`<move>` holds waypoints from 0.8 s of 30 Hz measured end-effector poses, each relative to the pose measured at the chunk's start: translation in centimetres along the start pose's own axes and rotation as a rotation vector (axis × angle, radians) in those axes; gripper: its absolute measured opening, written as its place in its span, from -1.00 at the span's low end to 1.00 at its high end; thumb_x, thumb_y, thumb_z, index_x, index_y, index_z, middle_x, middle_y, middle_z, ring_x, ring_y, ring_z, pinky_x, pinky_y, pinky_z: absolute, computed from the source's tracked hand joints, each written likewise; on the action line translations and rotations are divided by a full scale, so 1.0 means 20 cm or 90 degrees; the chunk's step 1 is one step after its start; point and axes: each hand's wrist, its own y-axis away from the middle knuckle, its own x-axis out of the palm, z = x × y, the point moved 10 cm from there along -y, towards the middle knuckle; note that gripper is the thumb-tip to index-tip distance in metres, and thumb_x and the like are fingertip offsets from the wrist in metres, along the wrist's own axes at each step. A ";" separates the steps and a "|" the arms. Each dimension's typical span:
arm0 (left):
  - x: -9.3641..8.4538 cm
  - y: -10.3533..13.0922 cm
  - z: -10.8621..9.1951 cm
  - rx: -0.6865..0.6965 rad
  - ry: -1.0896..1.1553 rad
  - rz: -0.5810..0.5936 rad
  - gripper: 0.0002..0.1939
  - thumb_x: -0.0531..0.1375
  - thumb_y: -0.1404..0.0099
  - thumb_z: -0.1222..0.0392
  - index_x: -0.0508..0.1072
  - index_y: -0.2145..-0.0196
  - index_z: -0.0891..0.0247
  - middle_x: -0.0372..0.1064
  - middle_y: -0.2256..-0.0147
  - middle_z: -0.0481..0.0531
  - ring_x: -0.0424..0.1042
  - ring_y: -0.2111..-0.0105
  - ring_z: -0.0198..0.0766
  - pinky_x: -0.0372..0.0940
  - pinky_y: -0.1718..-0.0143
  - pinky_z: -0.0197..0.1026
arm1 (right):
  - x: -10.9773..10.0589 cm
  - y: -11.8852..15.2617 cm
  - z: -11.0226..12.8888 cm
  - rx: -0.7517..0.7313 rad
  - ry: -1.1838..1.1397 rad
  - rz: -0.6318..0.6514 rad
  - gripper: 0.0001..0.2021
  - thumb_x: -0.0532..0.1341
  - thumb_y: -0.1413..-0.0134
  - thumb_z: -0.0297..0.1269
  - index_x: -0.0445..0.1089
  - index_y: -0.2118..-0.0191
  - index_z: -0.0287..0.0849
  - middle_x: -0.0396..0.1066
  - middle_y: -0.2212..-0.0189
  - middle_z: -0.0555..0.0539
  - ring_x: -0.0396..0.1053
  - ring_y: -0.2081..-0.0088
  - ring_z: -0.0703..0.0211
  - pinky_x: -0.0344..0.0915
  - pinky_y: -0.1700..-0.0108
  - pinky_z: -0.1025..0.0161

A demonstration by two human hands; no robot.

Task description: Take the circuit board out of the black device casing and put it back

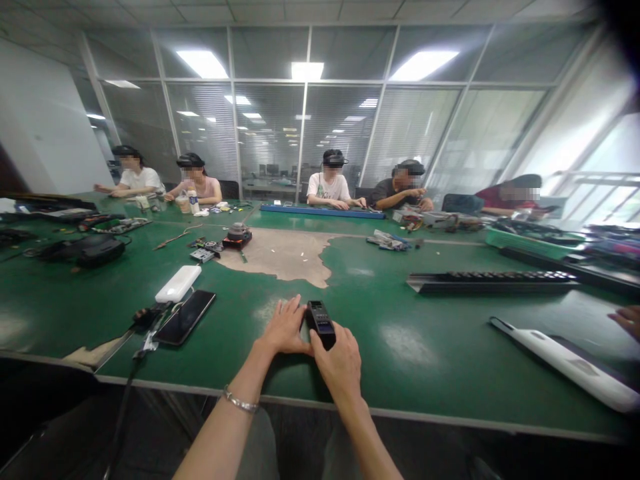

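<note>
A small black box-shaped electronic device (321, 319) with a little dark panel on its top sits at the front of the green table. Its exact kind I cannot make out. My right hand (341, 360) curls around the device's right side and near end, with the thumb at its near left corner. On the other side, my left hand (286, 328) rests with its fingers stretched forward, close beside the device. The left thumb reaches toward the right thumb. Whether the left fingers touch the device is unclear. A bracelet (241, 401) circles my left wrist.
A dark smartphone (186, 318) and white power bank (179, 284) with cables lie left. Right are a black slotted rail (493, 283) and a long white device (565, 360), near another person's hand (627, 320). Several people sit across the table (380, 393), among loose parts and a green basket (535, 243).
</note>
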 end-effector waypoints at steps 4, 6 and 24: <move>0.00 0.00 0.00 0.008 0.010 -0.008 0.12 0.27 0.17 -0.41 0.05 -0.23 0.20 -0.25 -0.33 0.25 -0.22 -0.32 0.12 -0.33 -0.28 0.24 | -0.05 -0.05 0.03 -0.002 -0.049 -0.015 -0.61 0.16 -0.06 -0.03 0.37 0.10 -0.22 0.40 0.24 -0.20 0.31 0.16 -0.02 0.20 0.08 0.11; -0.01 0.00 0.00 0.010 0.015 -0.014 0.09 0.25 0.16 -0.44 0.08 -0.21 0.18 -0.24 -0.33 0.24 -0.22 -0.32 0.13 -0.32 -0.28 0.24 | -0.10 -0.09 0.03 -0.001 -0.076 -0.031 -0.59 0.15 -0.07 -0.01 0.37 0.09 -0.22 0.41 0.23 -0.20 0.32 0.16 -0.02 0.21 0.07 0.11; -0.03 0.00 -0.01 -0.004 0.025 -0.014 0.08 0.14 0.19 -0.59 0.21 -0.14 0.20 -0.22 -0.33 0.23 -0.21 -0.32 0.13 -0.30 -0.28 0.23 | -0.16 -0.10 -0.41 0.050 0.071 -0.075 -0.54 0.16 -0.03 0.03 0.36 0.10 -0.26 0.40 0.28 -0.22 0.31 0.20 -0.06 0.21 0.10 0.10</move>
